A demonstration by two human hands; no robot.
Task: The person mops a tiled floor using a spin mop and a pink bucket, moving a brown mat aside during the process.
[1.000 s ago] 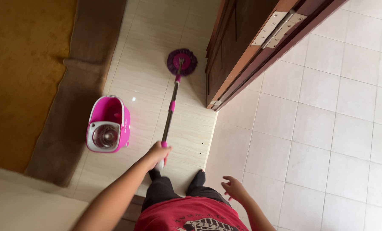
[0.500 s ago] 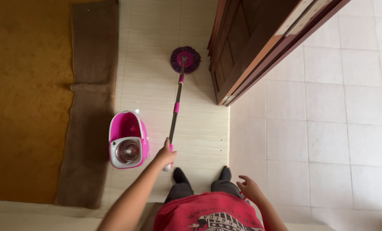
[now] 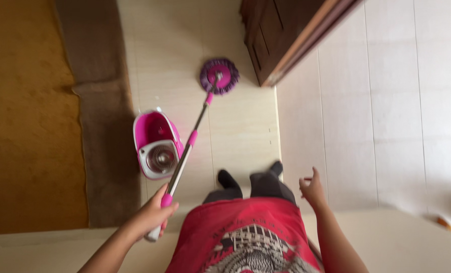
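Left hand: the left hand (image 3: pixel 152 216) is wrapped around the top end of the mop handle (image 3: pixel 185 146), fingers curled shut on the pink grip.
Right hand: the right hand (image 3: pixel 314 189) hangs free beside the hip, fingers loosely spread, holding nothing.
Mop: the handle slants up and away from the left hand to the mop head (image 3: pixel 219 76), which lies flat on the floor (image 3: pixel 240 131) near the corner of the door (image 3: pixel 276 35).
Doing it well: I judge a firm, low grip and a head kept flat give even strokes; steer clear of the bucket and the door edge.
Handle: thin metal tube, smooth, with pink plastic collars.
Mop head: round, purple, shaggy fringe around a pink disc.
Bucket: the bucket (image 3: pixel 157 144) is pink plastic, with a shiny metal spinner basket, just beside the handle.
Floor: pale glossy tiles.
Rug: the rug (image 3: pixel 28 116) is mustard, soft pile, brown border, left of the bucket.
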